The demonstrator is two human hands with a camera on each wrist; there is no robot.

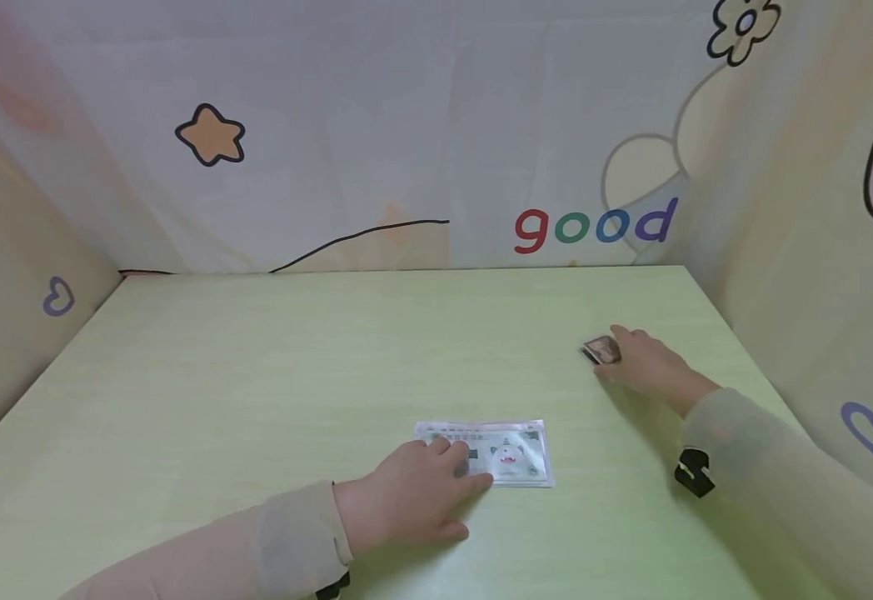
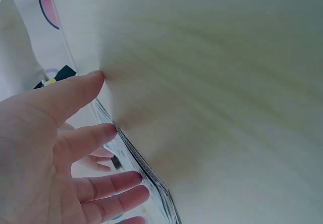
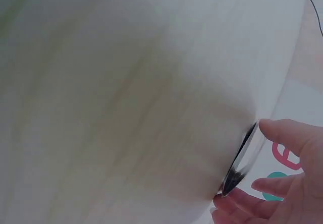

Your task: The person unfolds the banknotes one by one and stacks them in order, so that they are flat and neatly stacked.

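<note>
A stack of banknote-like paper slips (image 1: 526, 454) with a cartoon animal face printed on top lies flat on the table. My left hand (image 1: 417, 496) rests over its left part, fingers spread and fairly straight. In the left wrist view the layered edge of the slips (image 2: 164, 196) shows under the fingertips. Farther off to the right, my right hand (image 1: 646, 362) holds a small flat card (image 1: 603, 350) with a brownish picture, thumb on one edge and fingers on the other. The card's dark and white edge (image 3: 241, 161) touches or nearly touches the table in the right wrist view.
The pale green table (image 1: 256, 358) reaches back to a printed cloth wall (image 1: 346, 125) with a star and the word "good". Side cloths (image 1: 796, 208) stand along its left and right edges. Black straps (image 1: 695, 472) hang at both sleeve cuffs.
</note>
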